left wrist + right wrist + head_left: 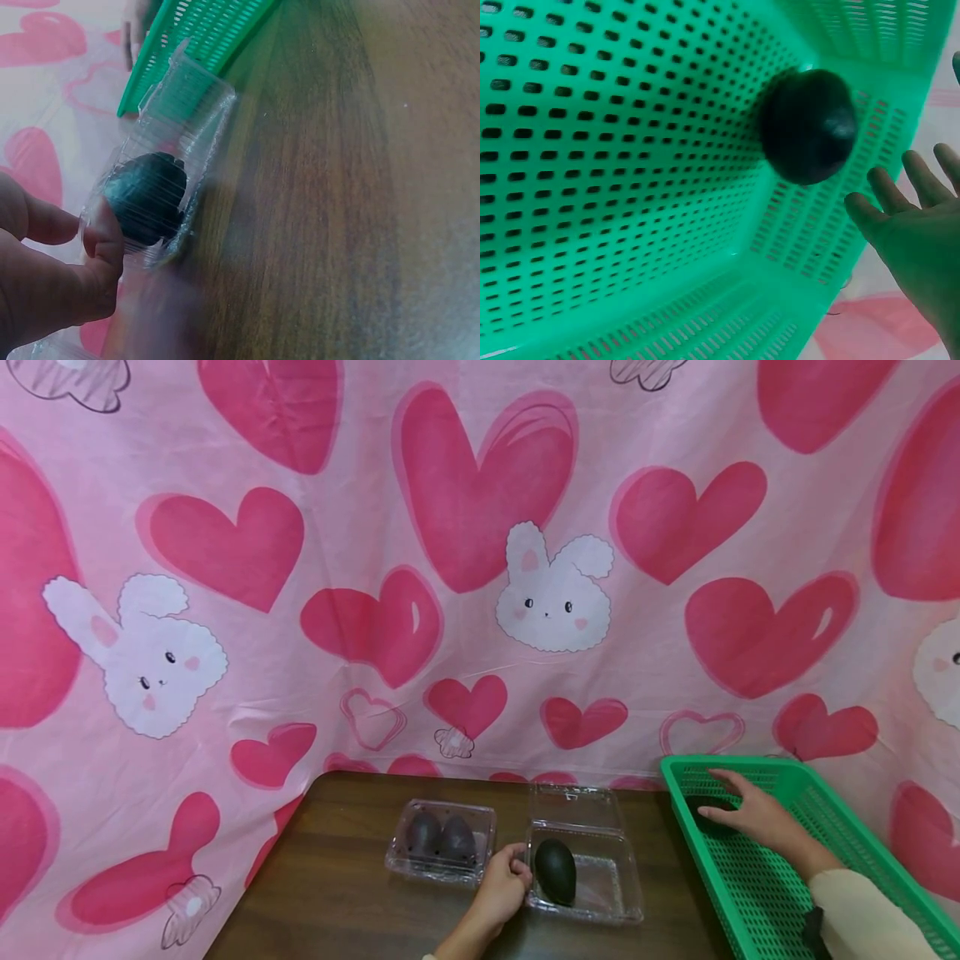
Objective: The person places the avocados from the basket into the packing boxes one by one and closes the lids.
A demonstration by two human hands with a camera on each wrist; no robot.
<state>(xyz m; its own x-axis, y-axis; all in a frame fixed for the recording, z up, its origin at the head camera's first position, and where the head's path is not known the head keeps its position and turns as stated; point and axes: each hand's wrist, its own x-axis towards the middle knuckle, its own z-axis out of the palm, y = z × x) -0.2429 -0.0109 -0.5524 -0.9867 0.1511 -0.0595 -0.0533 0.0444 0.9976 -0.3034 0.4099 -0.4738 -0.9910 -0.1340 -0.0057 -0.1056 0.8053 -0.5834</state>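
My left hand (500,887) pinches the left edge of an open clear plastic clamshell box (606,887), its lid folded back toward the wall. One dark green avocado (556,872) lies in the left half of that box; the left wrist view shows the same avocado (148,196) through the plastic, beside my thumb. Over the far end of a green basket (765,893), my right hand (761,820) has its fingers spread. Below it lies another dark avocado (808,127), at the basket's end wall, with a gap between it and the fingertips in the right wrist view.
A closed clear clamshell box (480,852) with two dark avocados (456,839) inside stands left of my left hand. The brown wooden table (330,893) ends at a pink cloth (465,635) printed with hearts and rabbits. The basket's tall side borders the table's right part.
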